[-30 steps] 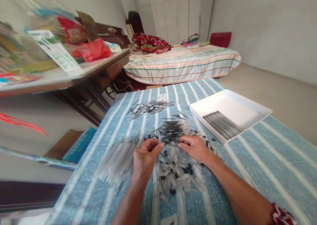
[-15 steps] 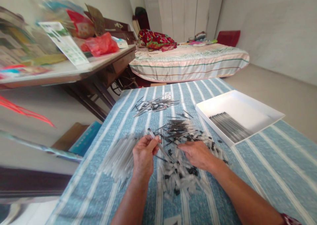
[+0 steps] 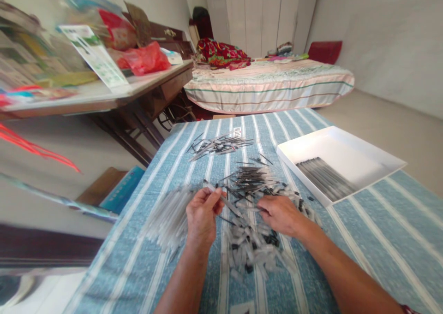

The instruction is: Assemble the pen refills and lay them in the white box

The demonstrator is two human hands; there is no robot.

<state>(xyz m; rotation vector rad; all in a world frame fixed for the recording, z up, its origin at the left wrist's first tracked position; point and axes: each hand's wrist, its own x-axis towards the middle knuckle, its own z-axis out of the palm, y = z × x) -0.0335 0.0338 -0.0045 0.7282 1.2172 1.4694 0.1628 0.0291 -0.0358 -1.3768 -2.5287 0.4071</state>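
Observation:
My left hand (image 3: 204, 212) is closed round a clear pen barrel (image 3: 228, 204) with a dark end, held slanting above the cloth. Its thumb lies along the top. To the right, my right hand (image 3: 278, 214) is pinched over the pile of pen caps (image 3: 254, 247); a small translucent piece seems to be at its fingertips, too blurred to name. Clear barrels (image 3: 169, 217) lie in a heap left of my left hand. Thin dark refills (image 3: 251, 178) are bunched just beyond my hands, and another loose pile of thin parts (image 3: 221, 144) lies farther back.
A white box (image 3: 367, 159) at the right holds a row of dark-filled pens (image 3: 327, 179). The striped cloth (image 3: 374, 240) covers the table. At the left a desk (image 3: 138, 90) bears bags and a card. Behind the table is a bed (image 3: 270, 85).
The view has shifted slightly. The barrel in my left hand lies at a flatter slant. My right fingertips have come off the refills and now have a translucent piece by them.

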